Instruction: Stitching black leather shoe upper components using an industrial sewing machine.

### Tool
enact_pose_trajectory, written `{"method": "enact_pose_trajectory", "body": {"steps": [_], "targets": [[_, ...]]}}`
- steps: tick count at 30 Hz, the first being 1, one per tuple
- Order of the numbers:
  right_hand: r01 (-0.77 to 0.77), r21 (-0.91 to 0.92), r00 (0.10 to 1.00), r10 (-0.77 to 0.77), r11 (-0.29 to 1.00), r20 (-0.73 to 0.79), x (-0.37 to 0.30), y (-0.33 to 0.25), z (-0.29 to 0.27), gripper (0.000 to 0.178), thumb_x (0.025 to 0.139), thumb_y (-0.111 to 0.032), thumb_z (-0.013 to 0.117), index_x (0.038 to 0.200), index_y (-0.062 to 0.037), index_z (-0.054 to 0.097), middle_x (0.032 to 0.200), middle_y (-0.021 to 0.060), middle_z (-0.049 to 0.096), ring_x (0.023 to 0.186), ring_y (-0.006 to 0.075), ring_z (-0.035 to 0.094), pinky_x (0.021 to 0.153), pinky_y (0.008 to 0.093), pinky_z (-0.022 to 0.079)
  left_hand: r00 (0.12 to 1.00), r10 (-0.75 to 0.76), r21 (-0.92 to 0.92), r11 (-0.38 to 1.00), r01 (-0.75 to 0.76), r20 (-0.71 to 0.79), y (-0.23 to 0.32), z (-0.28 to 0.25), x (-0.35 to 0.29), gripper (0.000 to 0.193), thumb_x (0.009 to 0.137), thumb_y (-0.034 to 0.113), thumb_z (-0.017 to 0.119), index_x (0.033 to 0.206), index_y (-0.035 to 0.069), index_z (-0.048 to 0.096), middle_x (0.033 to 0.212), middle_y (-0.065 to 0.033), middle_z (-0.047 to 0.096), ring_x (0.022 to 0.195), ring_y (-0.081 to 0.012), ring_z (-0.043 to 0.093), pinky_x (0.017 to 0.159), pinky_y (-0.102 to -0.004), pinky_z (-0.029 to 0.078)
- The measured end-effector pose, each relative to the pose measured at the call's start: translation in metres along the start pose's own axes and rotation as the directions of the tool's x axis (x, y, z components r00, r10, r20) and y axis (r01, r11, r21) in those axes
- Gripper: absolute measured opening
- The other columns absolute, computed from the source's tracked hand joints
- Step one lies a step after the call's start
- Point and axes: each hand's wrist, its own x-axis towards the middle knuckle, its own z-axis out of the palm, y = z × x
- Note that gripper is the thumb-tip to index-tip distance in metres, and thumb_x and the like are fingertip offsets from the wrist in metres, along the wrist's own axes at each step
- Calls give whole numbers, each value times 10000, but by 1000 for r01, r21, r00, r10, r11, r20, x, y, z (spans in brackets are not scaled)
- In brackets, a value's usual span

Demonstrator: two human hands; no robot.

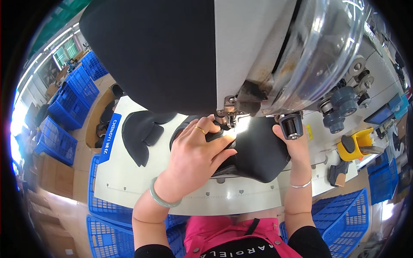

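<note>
A black curved leather piece (254, 150) lies on the white desk (129, 180) under the sewing machine's needle (228, 122), bulging upward, right of centre.

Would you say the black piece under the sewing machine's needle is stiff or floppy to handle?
Probably floppy: the black piece curves and drapes beneath the left hand, with the right hand at its far edge. It looks thin, so likely light. Its matte surface suggests little slipperiness.
</note>
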Motion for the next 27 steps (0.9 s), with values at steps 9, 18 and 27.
{"method": "enact_pose_trajectory", "body": {"steps": [9, 18, 27], "targets": [[-43, 62, 999, 43, 997, -1, 0, 1, 3, 394, 844, -147, 753, 1180, -28, 586, 1062, 21, 632, 985, 95, 565, 902, 229, 430, 998, 12, -274, 961, -31, -68, -18, -2, -4, 270, 676, 48, 813, 940, 60, 760, 1032, -140, 650, 1006, -334, 640, 846, -369, 519], [-34, 62, 999, 35, 998, -25, -2, 2, 5, 374, 853, -143, 741, 1176, -29, 589, 1070, 23, 633, 993, 94, 560, 909, 231, 425, 995, 65, -266, 961, -82, -70, -26, 0, -2, 273, 674, 75, 816, 940, 50, 759, 1022, -170, 675, 1028, -363, 635, 887, -413, 502], [-180, 345, 983, 184, 921, 23, -16, 15, -14, 484, 832, -130, 742, 1249, 26, 551, 1156, 81, 648, 1057, 146, 611, 889, 241, 474, 994, 65, -259, 962, -86, -85, -26, 2, 0, 266, 671, 72, 814, 930, 43, 756, 1010, -166, 681, 1016, -359, 642, 890, -417, 503]]}}
